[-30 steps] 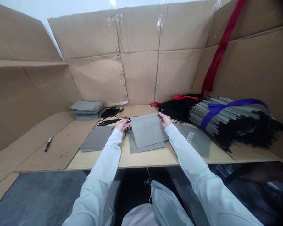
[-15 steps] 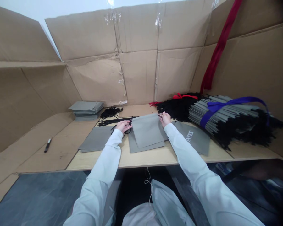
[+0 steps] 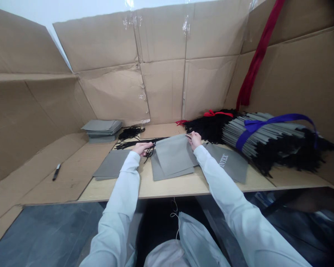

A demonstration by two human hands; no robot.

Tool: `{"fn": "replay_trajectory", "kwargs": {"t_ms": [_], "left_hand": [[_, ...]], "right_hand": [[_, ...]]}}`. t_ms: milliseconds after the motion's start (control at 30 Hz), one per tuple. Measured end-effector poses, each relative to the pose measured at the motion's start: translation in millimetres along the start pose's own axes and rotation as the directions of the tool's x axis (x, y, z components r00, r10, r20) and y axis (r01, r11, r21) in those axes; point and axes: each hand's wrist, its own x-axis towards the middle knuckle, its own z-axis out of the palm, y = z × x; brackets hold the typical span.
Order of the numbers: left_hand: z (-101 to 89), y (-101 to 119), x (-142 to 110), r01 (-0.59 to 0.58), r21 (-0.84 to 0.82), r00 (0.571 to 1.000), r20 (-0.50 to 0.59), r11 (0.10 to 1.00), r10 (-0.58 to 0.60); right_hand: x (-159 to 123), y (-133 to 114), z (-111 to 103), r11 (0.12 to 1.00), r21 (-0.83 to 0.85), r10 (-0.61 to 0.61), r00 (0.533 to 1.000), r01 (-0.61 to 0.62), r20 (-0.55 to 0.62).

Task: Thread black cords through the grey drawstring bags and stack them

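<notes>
- The left hand (image 3: 140,148) is closed in a pinch on a black cord (image 3: 149,148), whose loose end dangles just below the fingers and whose length runs out past the hand toward a black cord coil (image 3: 130,132).
- The right hand (image 3: 195,140) pinches the top corner of a grey fabric bag (image 3: 174,155); a small dark tip shows at that corner, but whether it is cord is too small to tell.
- That bag lies flat between the 2 hands, on top of a second grey bag (image 3: 158,171), and the cord runs along its top edge.
- A third grey bag (image 3: 112,164) lies beneath the left forearm, and a fourth, printed bag (image 3: 228,164) lies just beyond the right forearm.
- Farther left of the left hand sit a small stack of grey bags (image 3: 101,129) and a black marker pen (image 3: 56,172) on the worktop (image 3: 169,190).
- Right of the right hand lies a bundle of grey bags (image 3: 263,135) with black cords, tied with a blue ribbon (image 3: 275,122).
- My judgement: the step in hand looks like drawing the cord through the bag's top hem, so the next move calls for a steady pull while the right hand keeps the corner in place.
</notes>
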Motion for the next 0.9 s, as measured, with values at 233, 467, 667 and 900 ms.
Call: {"fn": "replay_trajectory", "kwargs": {"t_ms": [233,467,667,900], "left_hand": [[-5.9,-5,13,-0.104,-0.177,0.965,-0.258,0.979,0.056],[1.8,-11,13,0.125,-0.192,0.989,-0.056,0.973,-0.138],[-1.5,-17,13,0.090,-0.086,0.993,0.087,0.992,-0.083],[6.9,-14,9,0.073,-0.241,0.987,0.155,0.968,-0.036]], "right_hand": [[-2,-3,-1,0.999,0.018,0.038,0.999,-0.039,0.037],[-6,-7,-1,0.998,0.036,0.047,0.998,-0.048,0.037],[-7,-7,-2,0.998,0.053,0.041,0.999,-0.042,0.029],[-6,-7,-1,0.997,0.063,0.051,0.997,-0.054,0.051]]}}
